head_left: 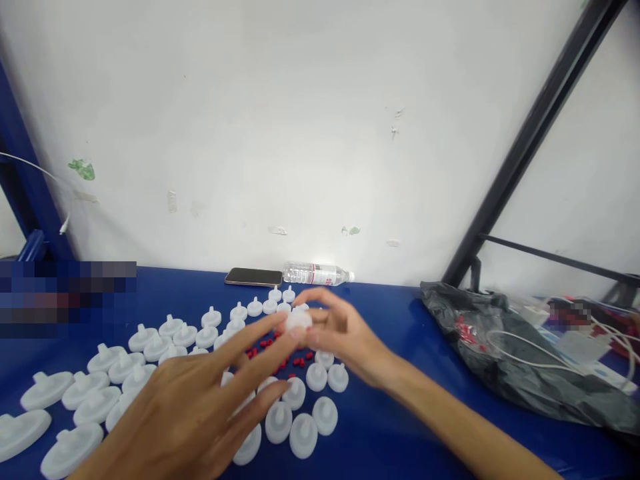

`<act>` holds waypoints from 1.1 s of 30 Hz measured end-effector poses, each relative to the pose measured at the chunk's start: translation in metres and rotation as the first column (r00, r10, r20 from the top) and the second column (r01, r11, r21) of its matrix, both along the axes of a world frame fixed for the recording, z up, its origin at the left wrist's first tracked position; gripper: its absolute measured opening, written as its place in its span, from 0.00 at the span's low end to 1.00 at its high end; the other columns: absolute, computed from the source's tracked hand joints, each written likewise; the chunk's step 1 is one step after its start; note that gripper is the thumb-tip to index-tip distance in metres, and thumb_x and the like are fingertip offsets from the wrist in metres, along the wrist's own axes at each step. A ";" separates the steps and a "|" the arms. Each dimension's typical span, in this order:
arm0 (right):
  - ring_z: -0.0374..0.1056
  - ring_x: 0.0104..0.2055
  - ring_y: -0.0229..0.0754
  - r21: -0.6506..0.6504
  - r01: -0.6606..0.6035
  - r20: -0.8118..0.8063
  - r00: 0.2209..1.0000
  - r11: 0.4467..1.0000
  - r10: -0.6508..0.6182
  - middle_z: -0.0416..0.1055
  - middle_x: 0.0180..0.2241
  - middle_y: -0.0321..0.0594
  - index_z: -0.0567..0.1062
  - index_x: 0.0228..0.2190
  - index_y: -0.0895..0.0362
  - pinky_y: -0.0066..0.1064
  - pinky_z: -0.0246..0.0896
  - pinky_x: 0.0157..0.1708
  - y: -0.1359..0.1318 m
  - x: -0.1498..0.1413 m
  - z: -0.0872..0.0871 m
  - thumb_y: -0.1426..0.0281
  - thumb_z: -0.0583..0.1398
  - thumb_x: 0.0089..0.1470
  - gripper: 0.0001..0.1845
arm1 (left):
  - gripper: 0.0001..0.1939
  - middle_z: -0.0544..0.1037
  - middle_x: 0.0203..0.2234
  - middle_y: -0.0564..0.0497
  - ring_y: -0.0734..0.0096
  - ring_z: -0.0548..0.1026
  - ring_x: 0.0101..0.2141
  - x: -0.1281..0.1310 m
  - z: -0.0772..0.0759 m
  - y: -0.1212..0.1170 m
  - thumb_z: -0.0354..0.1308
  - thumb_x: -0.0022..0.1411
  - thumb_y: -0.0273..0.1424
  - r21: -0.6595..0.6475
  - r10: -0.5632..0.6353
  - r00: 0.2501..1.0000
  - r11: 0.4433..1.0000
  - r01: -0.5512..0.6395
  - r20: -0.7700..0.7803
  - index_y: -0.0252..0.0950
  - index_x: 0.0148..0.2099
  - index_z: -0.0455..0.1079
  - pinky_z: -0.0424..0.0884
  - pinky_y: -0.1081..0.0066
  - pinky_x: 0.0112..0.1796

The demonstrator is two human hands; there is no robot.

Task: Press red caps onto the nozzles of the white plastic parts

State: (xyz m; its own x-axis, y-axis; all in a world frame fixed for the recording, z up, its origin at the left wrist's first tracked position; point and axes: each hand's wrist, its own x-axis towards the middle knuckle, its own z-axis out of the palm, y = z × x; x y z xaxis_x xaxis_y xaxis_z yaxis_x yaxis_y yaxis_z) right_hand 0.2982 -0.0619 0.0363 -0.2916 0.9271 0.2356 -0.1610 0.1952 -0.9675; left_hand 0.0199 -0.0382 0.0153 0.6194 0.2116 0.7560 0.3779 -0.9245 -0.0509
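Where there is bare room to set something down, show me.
Widest: the blue tabletop between the right hand and the dark plastic bag. Smaller: the strip left of the smartphone, behind the white stemmed discs. Crowded: around the left hand and between both hands, with those discs and red pieces.

Tabletop, right: The blue tabletop (400,317) is bare between the right hand (345,330) and the dark plastic bag (520,380); lateral passage available.
Tabletop, front right: Bare surface extends below the right forearm, which crosses above and restricts vertical entry.
Tabletop, left: White stemmed discs (125,365) stand close together, stems raised; low passage obstructed.
Centre: The left hand (200,393) and right hand meet at a held white disc (299,322) over small red plastic pieces (300,363); descent blocked.
Rear edge: A smartphone (254,277) and a lying plastic bottle (319,273) obstruct access along the wall (320,153).
Right rear: A slanted black post (530,123) rises behind the bag.
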 end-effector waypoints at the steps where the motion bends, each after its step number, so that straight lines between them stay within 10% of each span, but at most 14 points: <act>1: 0.87 0.48 0.48 0.061 0.095 0.071 0.993 0.994 -0.099 0.89 0.47 0.43 0.80 0.49 0.50 0.38 0.79 0.50 0.004 0.012 0.006 0.52 0.81 0.61 0.26 | 0.27 0.89 0.65 0.51 0.70 0.93 0.46 -0.002 0.003 0.001 0.50 0.89 0.32 0.021 0.035 0.999 0.999 -0.035 0.019 0.52 0.83 0.64 0.79 0.73 0.33; 5: 0.89 0.46 0.50 0.357 0.347 0.587 0.639 0.867 -0.497 0.87 0.55 0.49 0.77 0.46 0.52 0.39 0.79 0.45 0.024 0.066 0.020 0.45 0.60 0.78 0.23 | 0.18 0.93 0.49 0.55 0.68 0.93 0.37 -0.007 0.014 0.011 0.45 0.91 0.35 0.131 0.119 0.993 0.984 -0.118 0.000 0.46 0.67 0.75 0.78 0.68 0.30; 12: 0.86 0.52 0.57 0.389 0.269 0.819 0.336 0.881 -0.464 0.91 0.48 0.50 0.88 0.38 0.55 0.44 0.76 0.57 0.050 0.113 -0.003 0.66 0.68 0.70 0.09 | 0.18 0.93 0.45 0.53 0.65 0.92 0.40 -0.008 0.009 0.016 0.44 0.91 0.37 0.130 0.126 0.992 0.984 -0.122 -0.023 0.46 0.62 0.76 0.81 0.68 0.36; 28: 0.87 0.46 0.52 0.398 0.236 0.882 0.168 0.887 -0.440 0.91 0.47 0.48 0.87 0.52 0.56 0.39 0.76 0.49 0.052 0.119 -0.010 0.73 0.59 0.78 0.15 | 0.22 0.90 0.39 0.50 0.59 0.90 0.39 0.005 -0.003 0.013 0.46 0.88 0.32 0.015 0.052 0.987 0.999 -0.050 -0.151 0.45 0.50 0.83 0.77 0.64 0.30; 33: 0.81 0.65 0.59 0.512 0.219 0.813 0.187 0.830 -0.551 0.86 0.63 0.56 0.81 0.64 0.56 0.51 0.72 0.66 0.044 0.105 -0.001 0.69 0.63 0.80 0.17 | 0.20 0.88 0.42 0.49 0.60 0.88 0.38 0.007 -0.016 0.014 0.48 0.87 0.30 -0.065 0.049 0.964 0.996 -0.068 -0.262 0.45 0.50 0.83 0.73 0.65 0.27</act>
